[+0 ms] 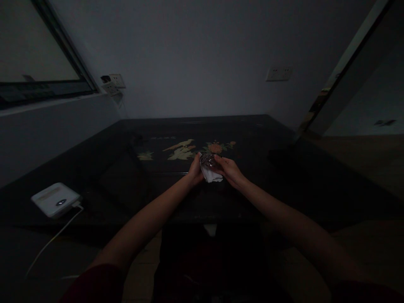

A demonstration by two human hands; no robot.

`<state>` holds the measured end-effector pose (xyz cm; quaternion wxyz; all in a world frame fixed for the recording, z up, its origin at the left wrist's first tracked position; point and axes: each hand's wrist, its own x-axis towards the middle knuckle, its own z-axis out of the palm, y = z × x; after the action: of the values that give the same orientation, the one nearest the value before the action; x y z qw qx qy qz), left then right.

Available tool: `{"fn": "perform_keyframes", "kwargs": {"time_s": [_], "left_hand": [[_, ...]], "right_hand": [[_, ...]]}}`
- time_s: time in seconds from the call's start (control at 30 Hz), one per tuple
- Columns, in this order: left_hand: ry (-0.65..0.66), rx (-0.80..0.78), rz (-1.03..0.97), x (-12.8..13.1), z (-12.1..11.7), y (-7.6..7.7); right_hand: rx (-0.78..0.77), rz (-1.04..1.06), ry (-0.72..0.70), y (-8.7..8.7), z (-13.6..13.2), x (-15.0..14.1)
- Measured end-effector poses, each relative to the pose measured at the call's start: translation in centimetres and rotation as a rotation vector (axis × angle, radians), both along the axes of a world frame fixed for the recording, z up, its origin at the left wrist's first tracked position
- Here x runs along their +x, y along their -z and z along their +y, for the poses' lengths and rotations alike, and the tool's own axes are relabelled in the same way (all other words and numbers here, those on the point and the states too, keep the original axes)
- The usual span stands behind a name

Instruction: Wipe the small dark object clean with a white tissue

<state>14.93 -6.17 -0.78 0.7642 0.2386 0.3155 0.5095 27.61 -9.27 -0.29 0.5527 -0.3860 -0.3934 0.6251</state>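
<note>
In the dim light, a shiny see-through object, glass-like and rounded, sits between my hands above the dark table; its exact kind is hard to make out. A white tissue or thin cloth wraps its left side and underside, with a crumpled edge hanging toward me. My left hand is closed on the white tissue at the left, its fingers mostly hidden behind it. From the right, my right hand grips the clear object, thumb on top near its rim.
The dark glossy table bears a bird-and-flower picture just beyond my hands. At the left lies a white box-shaped device with a cable running off the near edge. Wall sockets and a plug strip are on the walls.
</note>
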Motion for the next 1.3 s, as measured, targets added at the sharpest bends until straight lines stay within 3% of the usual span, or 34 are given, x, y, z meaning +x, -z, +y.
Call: {"fn": "perform_keyframes", "kwargs": {"time_s": [0.5, 0.73, 0.93, 1.3], "left_hand": [[0.155, 0.003, -0.082, -0.7, 0.5, 0.0], [0.14, -0.039, -0.075, -0.1, 0.3, 0.1], [0.223, -0.041, -0.064, 0.6, -0.1, 0.2], [0.1, -0.029, 0.028, 0.6, 0.5, 1.3]], "right_hand": [[-0.001, 0.03, 0.073, -0.3, 0.3, 0.2], [0.041, 0.086, 0.081, -0.6, 0.5, 0.8], [0.035, 0.109, 0.081, -0.5, 0.5, 0.7], [0.058, 0.12, 0.064, -0.8, 0.5, 0.8]]}}
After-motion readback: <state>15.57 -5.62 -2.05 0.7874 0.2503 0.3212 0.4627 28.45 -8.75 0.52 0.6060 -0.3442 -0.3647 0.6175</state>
